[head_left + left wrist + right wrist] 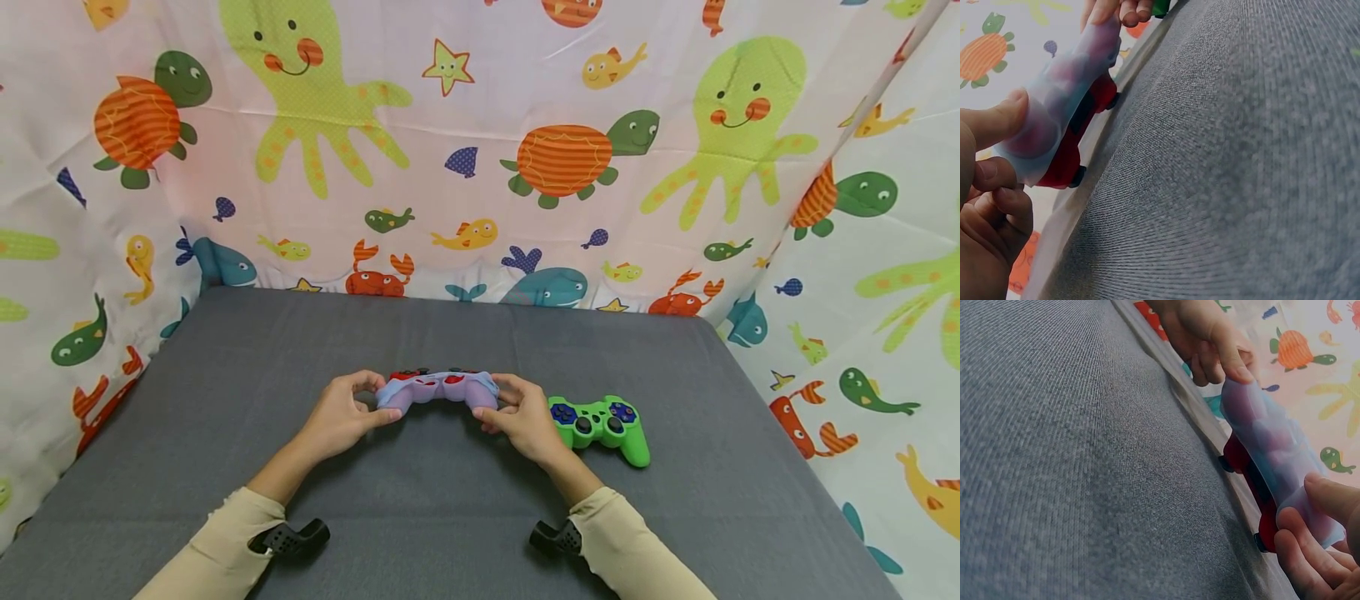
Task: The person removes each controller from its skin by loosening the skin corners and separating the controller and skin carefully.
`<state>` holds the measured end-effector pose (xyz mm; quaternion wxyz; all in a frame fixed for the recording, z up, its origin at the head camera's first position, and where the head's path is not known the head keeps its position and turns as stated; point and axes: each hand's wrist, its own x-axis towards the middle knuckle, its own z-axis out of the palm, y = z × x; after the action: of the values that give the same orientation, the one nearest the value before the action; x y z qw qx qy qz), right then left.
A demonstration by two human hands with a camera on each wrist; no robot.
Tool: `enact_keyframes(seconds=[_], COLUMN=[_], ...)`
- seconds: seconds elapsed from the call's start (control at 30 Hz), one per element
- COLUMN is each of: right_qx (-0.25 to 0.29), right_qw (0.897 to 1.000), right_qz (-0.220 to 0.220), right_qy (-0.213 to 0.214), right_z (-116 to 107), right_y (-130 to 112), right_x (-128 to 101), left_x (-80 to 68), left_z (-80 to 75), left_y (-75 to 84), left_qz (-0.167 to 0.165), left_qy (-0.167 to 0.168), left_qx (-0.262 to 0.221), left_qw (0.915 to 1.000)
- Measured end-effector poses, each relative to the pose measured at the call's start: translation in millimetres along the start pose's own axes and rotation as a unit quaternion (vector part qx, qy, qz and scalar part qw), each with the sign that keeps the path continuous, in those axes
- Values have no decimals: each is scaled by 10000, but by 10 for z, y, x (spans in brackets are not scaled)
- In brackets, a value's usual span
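Observation:
A red game controller (pixel 407 375) with a translucent pale-blue silicone cover (pixel 438 387) over its back is held above the table between both hands. My left hand (pixel 348 417) pinches its left grip, thumb on the near side and fingers behind. At the other end my right hand (pixel 521 414) pinches the right grip the same way. The wrist views show the cover (pixel 1054 94) stretched over the controller's underside, while the red face with its dark thumbsticks (pixel 1227 464) stays bare. Just right of the right hand, a green controller (pixel 600 423) with blue button pads lies face up.
A grey cloth covers the table (pixel 435 508). Behind and at both sides hangs a curtain (pixel 480 167) printed with sea animals. Dark wrist straps (pixel 292 537) sit over the beige sleeves (pixel 217 550).

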<state>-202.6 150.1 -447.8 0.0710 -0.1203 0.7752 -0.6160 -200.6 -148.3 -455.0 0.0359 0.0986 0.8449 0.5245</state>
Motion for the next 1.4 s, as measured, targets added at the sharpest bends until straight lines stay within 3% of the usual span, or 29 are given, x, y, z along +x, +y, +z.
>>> enact_keyframes(seconds=[0.83,1.17,1.4], right_qx=[76,90,-385], right_qw=[9997,9999,9991], right_qz=[127,82,102], right_qy=[176,59,135], right_z=[29,2,7], right_y=[-5,14,21], right_x=[7,10,13], left_x=[-17,-25,-18], left_z=[11,4,5], left_y=[65,59,36], left_qz=[-1,19,138], left_qy=[263,-62,-24], left_qx=[163,22,197], left_qw=[9995,10000,9997])
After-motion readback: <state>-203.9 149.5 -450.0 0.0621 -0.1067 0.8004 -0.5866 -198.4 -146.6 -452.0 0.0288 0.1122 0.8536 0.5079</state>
